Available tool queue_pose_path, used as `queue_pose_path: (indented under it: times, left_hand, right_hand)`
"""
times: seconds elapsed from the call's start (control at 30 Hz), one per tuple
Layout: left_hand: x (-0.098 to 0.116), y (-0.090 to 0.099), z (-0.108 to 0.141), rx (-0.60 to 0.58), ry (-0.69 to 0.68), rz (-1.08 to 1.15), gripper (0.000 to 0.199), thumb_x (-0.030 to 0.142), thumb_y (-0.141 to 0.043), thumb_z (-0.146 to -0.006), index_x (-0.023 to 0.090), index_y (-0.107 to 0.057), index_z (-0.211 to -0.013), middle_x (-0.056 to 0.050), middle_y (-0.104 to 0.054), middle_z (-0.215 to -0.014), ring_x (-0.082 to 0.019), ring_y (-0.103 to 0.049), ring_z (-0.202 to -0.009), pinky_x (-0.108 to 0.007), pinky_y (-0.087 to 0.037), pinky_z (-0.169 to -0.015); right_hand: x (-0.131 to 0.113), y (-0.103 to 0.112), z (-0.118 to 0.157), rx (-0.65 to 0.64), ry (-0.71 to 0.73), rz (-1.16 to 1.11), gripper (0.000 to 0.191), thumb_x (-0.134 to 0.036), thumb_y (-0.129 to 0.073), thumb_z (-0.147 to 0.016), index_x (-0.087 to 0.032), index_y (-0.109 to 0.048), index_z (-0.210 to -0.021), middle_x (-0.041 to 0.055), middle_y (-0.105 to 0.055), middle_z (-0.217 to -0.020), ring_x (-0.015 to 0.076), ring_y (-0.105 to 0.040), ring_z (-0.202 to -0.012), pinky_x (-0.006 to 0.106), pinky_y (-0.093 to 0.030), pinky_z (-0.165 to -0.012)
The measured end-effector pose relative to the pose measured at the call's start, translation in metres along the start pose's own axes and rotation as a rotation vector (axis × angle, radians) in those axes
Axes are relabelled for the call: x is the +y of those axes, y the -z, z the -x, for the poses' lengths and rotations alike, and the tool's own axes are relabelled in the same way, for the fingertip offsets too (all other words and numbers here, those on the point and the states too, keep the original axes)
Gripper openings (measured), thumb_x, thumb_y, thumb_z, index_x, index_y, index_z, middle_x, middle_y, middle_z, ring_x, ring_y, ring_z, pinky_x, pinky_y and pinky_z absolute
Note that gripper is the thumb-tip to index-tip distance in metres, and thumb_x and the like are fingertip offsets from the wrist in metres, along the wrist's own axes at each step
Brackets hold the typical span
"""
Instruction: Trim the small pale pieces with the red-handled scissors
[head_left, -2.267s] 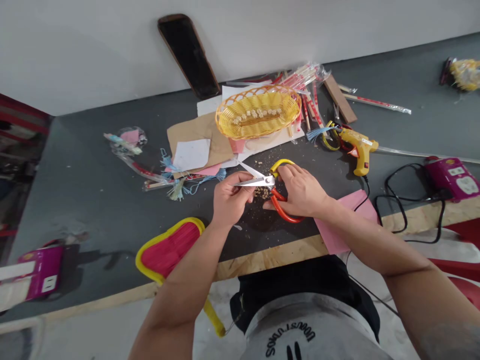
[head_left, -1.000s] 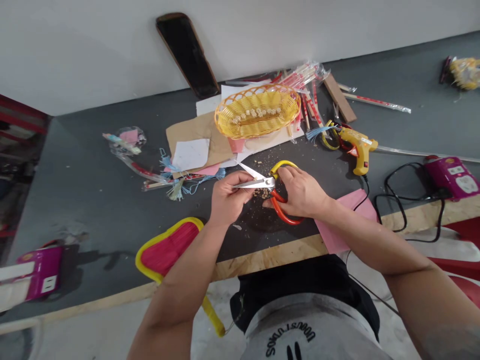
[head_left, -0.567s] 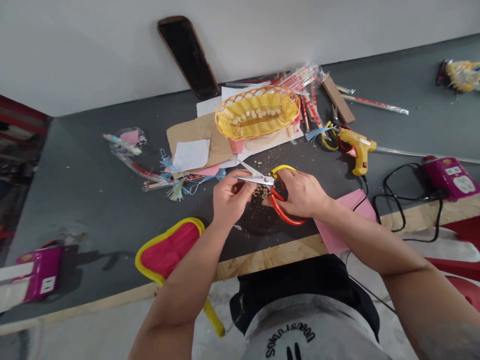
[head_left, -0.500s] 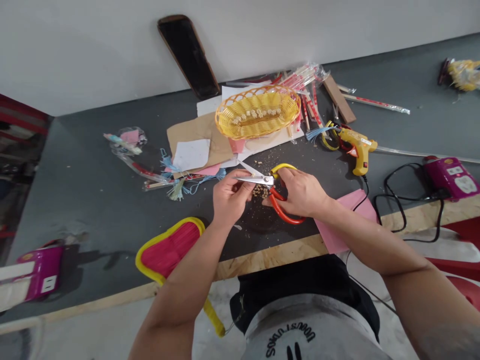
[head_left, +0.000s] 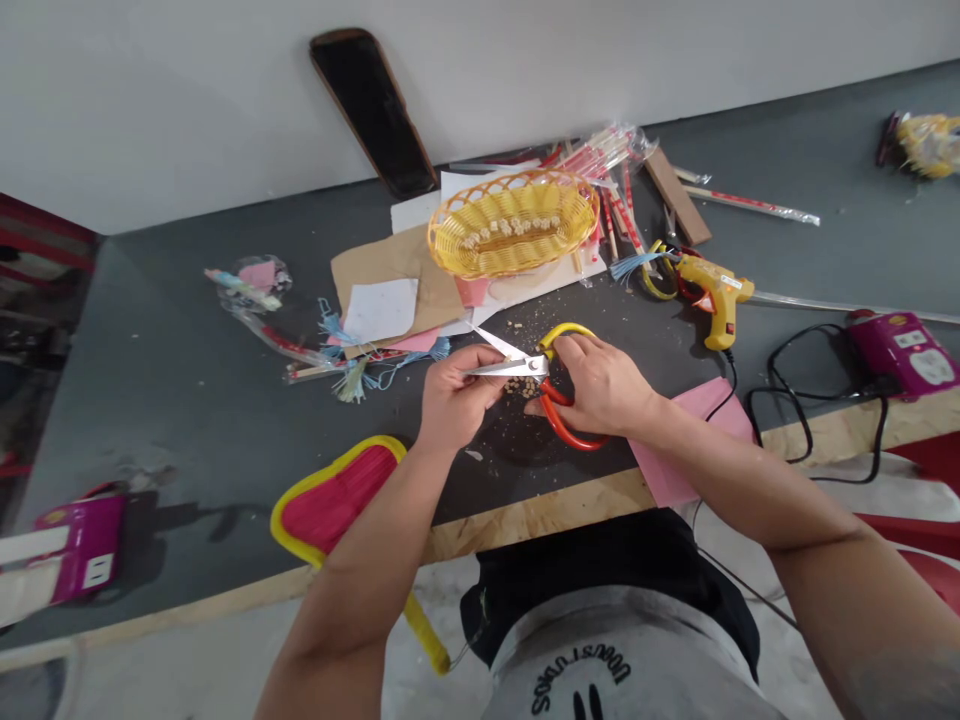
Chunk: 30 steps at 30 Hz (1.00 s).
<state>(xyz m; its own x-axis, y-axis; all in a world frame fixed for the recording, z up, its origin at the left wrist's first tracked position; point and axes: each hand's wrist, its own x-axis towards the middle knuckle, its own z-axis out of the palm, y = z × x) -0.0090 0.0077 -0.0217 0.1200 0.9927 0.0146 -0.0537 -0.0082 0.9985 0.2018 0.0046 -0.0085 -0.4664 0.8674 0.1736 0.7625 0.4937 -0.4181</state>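
My right hand (head_left: 604, 385) grips a pair of scissors (head_left: 534, 367) by the handle loops, one yellow and one red. The metal blades point left and stand apart. By the blades, my left hand (head_left: 459, 395) has its fingers closed in a pinch; a small pale bit shows near the blades, but what the fingers hold is too small to name. Under the hands and scissors, small tan pieces (head_left: 523, 386) and crumbs lie scattered on the grey table (head_left: 300, 430). Beyond them stands a yellow woven basket (head_left: 487, 262) with small pale pieces inside.
A yellow glue gun (head_left: 712, 290) lies to the right, its cord near a purple box (head_left: 904, 355). Pink paper (head_left: 675, 470) lies by my right forearm. A phone (head_left: 375, 110) leans on the wall. A red-and-yellow fan-shaped item (head_left: 337, 495) lies at the left front edge.
The lower scissor blade now lies in front of my left fingertips, slightly lower than before. My left hand has shifted a little to the left; the right hand keeps its grip.
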Motion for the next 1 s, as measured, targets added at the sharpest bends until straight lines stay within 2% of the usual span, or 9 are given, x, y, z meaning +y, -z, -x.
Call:
queue_pose_path:
  times: [0.27,0.43,0.53,0.7,0.87,1.0]
  left_hand:
    - [0.002,-0.005,0.000,0.041,-0.003,0.057,0.019,0.035,-0.082,-0.076,0.018,-0.074,-0.076,0.004,-0.051,-0.051,-0.005,-0.038,-0.041,-0.019,-0.026,-0.039]
    - [0.004,-0.002,-0.002,0.091,-0.106,0.062,0.025,0.040,-0.084,-0.075,0.018,-0.074,-0.077,0.003,-0.053,-0.053,-0.005,-0.039,-0.040,-0.019,-0.027,-0.039]
    - [0.004,-0.001,-0.001,0.095,-0.113,0.089,0.026,0.042,-0.084,-0.075,0.018,-0.073,-0.077,0.003,-0.055,-0.053,-0.006,-0.041,-0.039,-0.020,-0.028,-0.038]
    - [0.003,-0.004,0.002,0.028,-0.067,0.001,0.021,0.039,-0.078,-0.083,0.019,-0.073,-0.080,0.003,-0.057,-0.053,-0.008,-0.049,-0.042,-0.021,-0.034,-0.042]
    - [0.006,-0.005,0.003,0.008,-0.050,-0.065,0.018,0.035,-0.075,-0.083,0.018,-0.072,-0.078,0.004,-0.054,-0.052,-0.007,-0.043,-0.042,-0.021,-0.032,-0.043]
    - [0.008,-0.002,0.001,0.000,0.006,-0.115,0.014,0.031,-0.077,-0.079,0.018,-0.072,-0.075,0.004,-0.052,-0.053,-0.006,-0.038,-0.042,-0.021,-0.028,-0.041]
  right_hand:
    - [-0.004,0.007,0.001,-0.069,-0.054,0.053,0.060,-0.071,-0.050,-0.090,-0.013,-0.058,-0.104,0.0128,-0.069,-0.088,0.0227,-0.061,-0.075,0.034,-0.040,-0.068]
    - [-0.005,0.012,0.000,-0.181,-0.092,0.007,0.058,-0.072,-0.043,-0.093,-0.016,-0.058,-0.100,0.0059,-0.067,-0.077,0.0198,-0.059,-0.065,0.032,-0.034,-0.061]
    - [-0.005,0.012,-0.001,-0.145,-0.061,-0.003,0.059,-0.072,-0.043,-0.093,-0.016,-0.057,-0.105,0.0082,-0.069,-0.086,0.0228,-0.063,-0.075,0.033,-0.039,-0.065]
    - [-0.002,0.006,-0.005,-0.044,-0.048,0.020,0.068,-0.078,-0.052,-0.085,-0.015,-0.054,-0.111,0.0163,-0.068,-0.104,0.0301,-0.063,-0.097,0.040,-0.048,-0.082]
    - [-0.001,0.004,-0.004,-0.026,-0.048,0.037,0.068,-0.079,-0.053,-0.083,-0.016,-0.054,-0.110,0.0178,-0.067,-0.107,0.0330,-0.062,-0.101,0.045,-0.049,-0.086]
    - [0.000,0.002,-0.002,-0.008,-0.007,0.050,0.065,-0.074,-0.051,-0.087,-0.013,-0.056,-0.108,0.0180,-0.068,-0.103,0.0317,-0.063,-0.096,0.043,-0.049,-0.084]
